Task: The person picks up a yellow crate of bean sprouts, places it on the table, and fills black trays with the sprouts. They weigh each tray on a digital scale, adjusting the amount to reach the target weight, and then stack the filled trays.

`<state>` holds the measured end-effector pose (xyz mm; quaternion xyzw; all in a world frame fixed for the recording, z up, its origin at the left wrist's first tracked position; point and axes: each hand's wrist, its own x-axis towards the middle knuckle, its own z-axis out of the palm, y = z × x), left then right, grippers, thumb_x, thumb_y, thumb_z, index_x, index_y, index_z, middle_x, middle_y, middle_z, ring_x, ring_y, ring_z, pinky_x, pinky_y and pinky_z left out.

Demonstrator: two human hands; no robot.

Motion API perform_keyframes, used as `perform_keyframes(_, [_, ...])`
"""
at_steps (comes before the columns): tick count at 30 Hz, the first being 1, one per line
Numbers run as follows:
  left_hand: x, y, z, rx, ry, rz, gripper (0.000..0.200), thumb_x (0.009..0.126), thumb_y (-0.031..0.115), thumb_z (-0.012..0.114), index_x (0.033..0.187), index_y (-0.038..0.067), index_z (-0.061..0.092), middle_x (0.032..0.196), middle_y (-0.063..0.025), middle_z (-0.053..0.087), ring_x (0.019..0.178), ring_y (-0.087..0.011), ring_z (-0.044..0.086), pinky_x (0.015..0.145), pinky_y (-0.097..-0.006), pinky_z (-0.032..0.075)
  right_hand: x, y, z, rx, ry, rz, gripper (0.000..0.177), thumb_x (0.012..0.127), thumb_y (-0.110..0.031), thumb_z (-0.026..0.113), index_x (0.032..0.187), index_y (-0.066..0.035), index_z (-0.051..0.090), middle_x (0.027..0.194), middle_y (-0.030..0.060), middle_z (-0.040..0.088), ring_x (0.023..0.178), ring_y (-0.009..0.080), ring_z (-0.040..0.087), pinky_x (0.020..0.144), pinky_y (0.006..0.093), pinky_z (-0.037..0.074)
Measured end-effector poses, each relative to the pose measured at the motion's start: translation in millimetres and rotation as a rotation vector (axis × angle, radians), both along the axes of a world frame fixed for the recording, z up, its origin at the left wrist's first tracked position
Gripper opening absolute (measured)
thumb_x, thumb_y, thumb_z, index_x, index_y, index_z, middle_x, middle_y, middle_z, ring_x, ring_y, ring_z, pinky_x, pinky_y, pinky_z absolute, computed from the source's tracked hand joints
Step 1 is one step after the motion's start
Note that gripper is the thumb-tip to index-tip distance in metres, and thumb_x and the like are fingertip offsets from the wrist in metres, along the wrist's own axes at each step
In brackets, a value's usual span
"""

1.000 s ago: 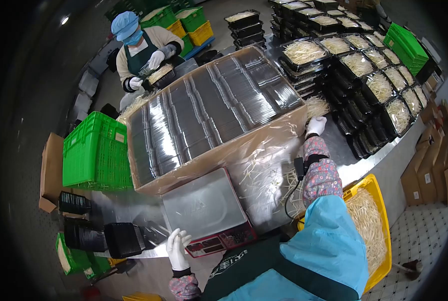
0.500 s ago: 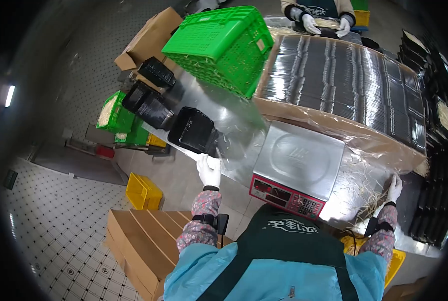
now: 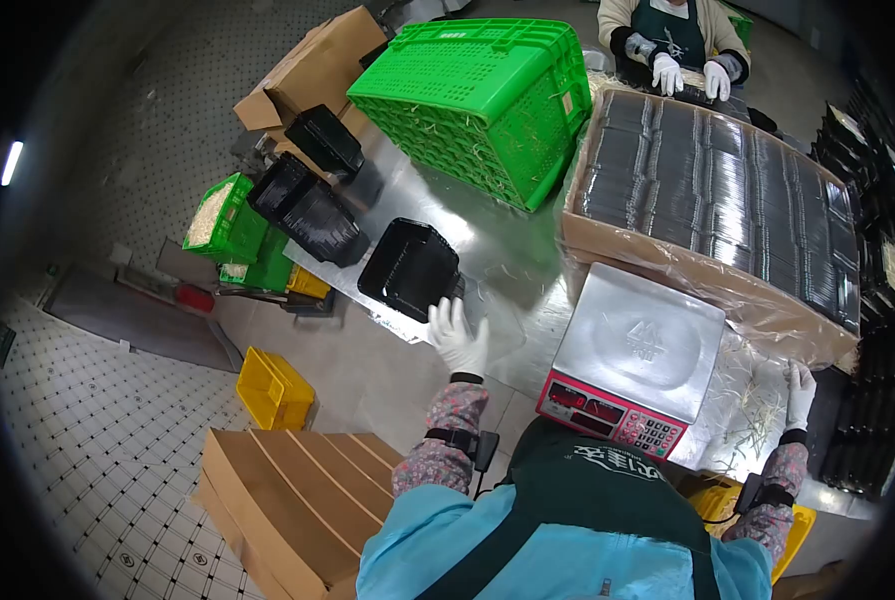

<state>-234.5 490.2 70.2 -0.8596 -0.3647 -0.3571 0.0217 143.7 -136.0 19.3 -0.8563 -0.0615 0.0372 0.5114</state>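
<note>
My left hand (image 3: 457, 337), in a white glove, has its fingers spread, fingertips right at the near corner of a black plastic tray (image 3: 410, 268) on the metal table. My right hand (image 3: 799, 396), also gloved, lies with fingers extended on the table beside the near right corner of a big carton (image 3: 657, 248) packed with black trays. Between my hands stands a scale (image 3: 639, 345) with a bare steel platform and a red key panel. Loose straw-like strands (image 3: 752, 395) lie between the scale and my right hand.
Stacked black trays (image 3: 302, 210) stand on the table's left part, before a large green crate (image 3: 477, 110). Across the table, a person's gloved hands (image 3: 692, 77) work behind the carton. Tray stacks (image 3: 872, 410) line the right; a yellow crate (image 3: 274, 388) sits on the floor.
My left hand's fingers have spread beside the tray. The whole view has shifted, so the table's things appear farther right. The other person's hands are now lower over the work.
</note>
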Motion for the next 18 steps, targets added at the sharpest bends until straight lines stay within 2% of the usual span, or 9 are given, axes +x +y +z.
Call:
perform_keyframes(2, [-0.1,29.2,53.5,0.189,-0.086,0.088,0.065,0.080,0.029,0.073,0.135,0.004,0.048,0.145,-0.0163,0.040,0.138,-0.0417,0.031,0.112,-0.0563,0.025,-9.3,11.3,14.5,0.068,0.049,-0.005,0.027,0.098,-0.024,0.060,0.109,-0.001,0.067,0.089,0.0021,0.067,0.080,0.0078,0.058,0.075,0.0238,0.047])
perform_keyframes(4, [-8.9,70.2,74.0,0.271,0.077,0.281,0.052,0.089,0.033,0.061,0.130,0.002,0.054,0.136,-0.0194,0.050,0.133,-0.0434,0.038,0.112,-0.0597,0.023,-14.5,29.3,26.8,0.118,0.065,0.001,0.028,0.098,-0.023,0.060,0.111,0.000,0.067,0.092,0.0036,0.068,0.083,0.0090,0.060,0.078,0.0249,0.048])
perform_keyframes(5, [-20.3,95.8,70.1,0.207,0.173,0.198,0.038,0.090,0.029,0.059,0.119,0.004,0.063,0.118,-0.0185,0.064,0.117,-0.0388,0.055,0.111,-0.0610,0.024,-19.0,41.4,33.1,0.133,0.056,0.007,0.028,0.098,-0.023,0.060,0.111,0.000,0.067,0.093,0.0037,0.068,0.084,0.0092,0.060,0.078,0.0251,0.048])
perform_keyframes(7, [-27.6,120.8,76.3,-0.110,0.290,0.167,0.028,0.089,0.025,0.060,0.107,0.006,0.070,0.097,-0.0144,0.071,0.097,-0.0339,0.064,0.111,-0.0586,0.026,-25.1,58.3,38.0,0.131,0.032,0.038,0.028,0.098,-0.023,0.060,0.112,0.000,0.067,0.093,0.0040,0.068,0.084,0.0097,0.060,0.079,0.0255,0.048])
perform_keyframes(9, [-35.0,127.8,78.9,-0.145,0.096,-0.023,0.024,0.085,0.025,0.066,0.097,0.005,0.072,0.085,-0.0132,0.071,0.090,-0.0346,0.065,0.112,-0.0513,0.029,-31.1,70.9,36.5,0.094,-0.009,0.078,0.029,0.098,-0.023,0.060,0.113,0.000,0.066,0.093,0.0043,0.068,0.085,0.0104,0.060,0.079,0.0260,0.048])
perform_keyframes(13, [-54.7,139.3,91.9,-0.284,-0.069,-0.075,0.023,0.075,0.025,0.080,0.076,0.003,0.071,0.076,-0.0121,0.069,0.079,-0.0343,0.062,0.106,-0.0466,0.037,-65.9,101.8,72.5,-0.004,-0.029,0.069,0.027,0.096,-0.018,0.060,0.109,0.004,0.067,0.095,0.0069,0.070,0.089,0.0136,0.062,0.082,0.0272,0.048])
perform_keyframes(14, [-55.5,141.6,100.5,-0.307,-0.120,-0.109,0.023,0.074,0.022,0.081,0.069,0.002,0.069,0.070,-0.0116,0.066,0.074,-0.0293,0.059,0.096,-0.0423,0.043,-72.7,102.0,73.6,-0.017,-0.073,0.044,0.026,0.095,-0.017,0.060,0.108,0.005,0.067,0.096,0.0079,0.070,0.089,0.0143,0.063,0.083,0.0274,0.048])
perform_keyframes(16, [-49.6,132.6,125.5,-0.537,-0.365,-0.053,0.019,0.085,0.015,0.074,0.081,-0.003,0.069,0.072,-0.0050,0.066,0.071,-0.0125,0.053,0.069,-0.0302,0.046,-92.2,108.7,92.0,-0.031,-0.140,-0.017,0.023,0.095,-0.014,0.060,0.106,0.005,0.068,0.097,0.0098,0.071,0.090,0.0154,0.063,0.083,0.0278,0.048])
perform_keyframes(18, [-27.4,116.3,153.1,-0.402,-0.456,-0.096,0.022,0.092,0.015,0.066,0.091,-0.006,0.067,0.082,-0.0056,0.068,0.073,-0.0123,0.054,0.070,-0.0303,0.048,-109.9,104.6,100.4,-0.029,-0.087,-0.094,0.022,0.095,-0.014,0.060,0.106,0.004,0.068,0.096,0.0088,0.071,0.090,0.0133,0.063,0.082,0.0268,0.049])
